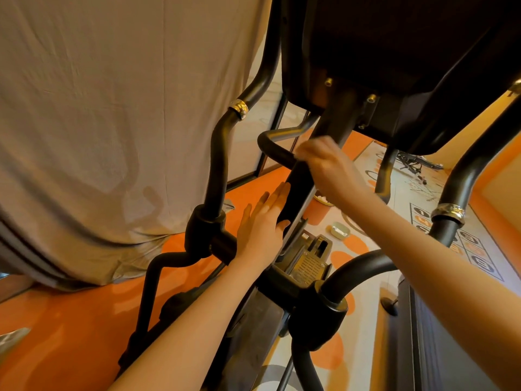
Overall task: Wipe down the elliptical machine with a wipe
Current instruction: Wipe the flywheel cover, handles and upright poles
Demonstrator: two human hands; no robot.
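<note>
**Spotter:** Where's the machine relative to your hands?

**Me:** Right under them. The elliptical (307,266) fills the middle of the frame, and its black post (300,190) runs on a slant from lower centre up toward the console (394,52) at the top. My left hand (260,228) lies flat and open against the post's left face, fingers (275,197) pointing up along it, grasping nothing. My right hand (328,165) is higher on the same post, curled over its top end where the curved bar (277,149) meets it. It's blurred.

**Spotter:** Is the wipe in it?

**Me:** I can't tell. No wipe shows, so whether that hand is clenched on one or only on the post is unclear.

**Spotter:** Which way should the stroke go?

**Me:** Along the post's long axis, I think, downward from the right hand toward the left, which is nearer the base. Both are already touching it.

**Spotter:** Surfaces?

**Me:** The post looks smooth and matte, flat-sided. The side handles (218,162) are round tubes with shiny metal collars (239,108). Grey cloth (112,122) hangs in the upper left, over an orange floor (70,320).
</note>
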